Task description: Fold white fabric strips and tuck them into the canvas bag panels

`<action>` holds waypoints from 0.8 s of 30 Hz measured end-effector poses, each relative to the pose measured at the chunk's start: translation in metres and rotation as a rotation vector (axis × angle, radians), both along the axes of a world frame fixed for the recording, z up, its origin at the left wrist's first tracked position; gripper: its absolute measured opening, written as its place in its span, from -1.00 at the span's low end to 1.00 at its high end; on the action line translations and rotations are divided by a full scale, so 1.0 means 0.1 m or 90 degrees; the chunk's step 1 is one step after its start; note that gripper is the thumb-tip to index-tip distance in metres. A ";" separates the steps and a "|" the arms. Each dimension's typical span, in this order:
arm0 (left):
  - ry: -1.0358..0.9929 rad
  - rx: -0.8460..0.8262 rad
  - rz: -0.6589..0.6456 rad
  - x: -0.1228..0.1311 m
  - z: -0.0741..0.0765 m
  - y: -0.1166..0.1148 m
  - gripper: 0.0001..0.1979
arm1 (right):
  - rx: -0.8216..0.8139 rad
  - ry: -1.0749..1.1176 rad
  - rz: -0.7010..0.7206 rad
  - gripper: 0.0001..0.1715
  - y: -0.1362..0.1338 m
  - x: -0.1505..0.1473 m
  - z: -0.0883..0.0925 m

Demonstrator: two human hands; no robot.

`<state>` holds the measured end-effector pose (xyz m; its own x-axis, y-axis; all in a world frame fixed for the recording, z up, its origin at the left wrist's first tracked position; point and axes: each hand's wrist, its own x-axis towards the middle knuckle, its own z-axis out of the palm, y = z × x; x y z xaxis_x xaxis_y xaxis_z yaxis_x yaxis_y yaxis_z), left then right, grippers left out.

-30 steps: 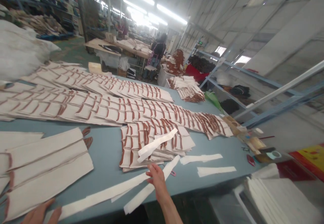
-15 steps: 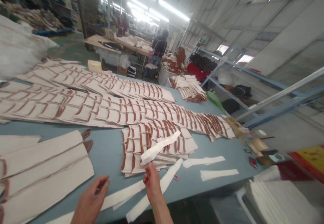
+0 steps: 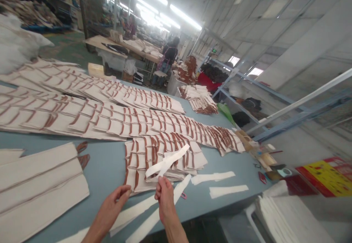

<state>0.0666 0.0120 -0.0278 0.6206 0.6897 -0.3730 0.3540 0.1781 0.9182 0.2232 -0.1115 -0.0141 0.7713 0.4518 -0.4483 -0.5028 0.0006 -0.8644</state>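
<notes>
Your right hand (image 3: 165, 196) pinches the near end of a strip (image 3: 165, 164) lying over the pile (image 3: 140, 155), while your left hand (image 3: 113, 203) curls just off the pile's near-left corner, can't tell if closed.

The strips (image 3: 170, 159) are plain white; the overlapping fabric pieces (image 3: 117, 125) are cream, crossed by rows of rust-brown edging; the large panel (image 3: 44, 187) is cream with dark lines; the tabletop (image 3: 106, 164) is blue-grey; the wall-side sheet (image 3: 326, 177) is yellow and red.
</notes>
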 end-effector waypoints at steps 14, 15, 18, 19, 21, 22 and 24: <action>0.006 -0.067 -0.092 0.61 0.06 -0.25 -0.37 | -0.037 0.003 0.076 -0.36 -0.46 0.25 -0.05; 0.008 -0.067 -0.097 0.63 0.04 -0.26 -0.36 | -0.038 0.003 0.091 -0.38 -0.43 0.26 -0.08; 0.008 -0.052 -0.106 0.69 0.01 -0.30 -0.37 | -0.030 -0.001 0.131 -0.41 -0.36 0.29 -0.10; 0.006 -0.035 -0.104 0.71 0.01 -0.31 -0.37 | -0.028 -0.003 0.141 -0.41 -0.35 0.29 -0.10; -0.002 0.015 -0.096 0.77 0.03 -0.27 -0.41 | -0.030 -0.006 0.157 -0.41 -0.34 0.31 -0.08; -0.008 0.043 -0.094 0.81 0.05 -0.22 -0.43 | -0.035 -0.009 0.163 -0.40 -0.35 0.32 -0.08; -0.022 0.095 -0.106 0.91 0.11 -0.10 -0.51 | -0.051 -0.019 0.177 -0.39 -0.39 0.34 -0.10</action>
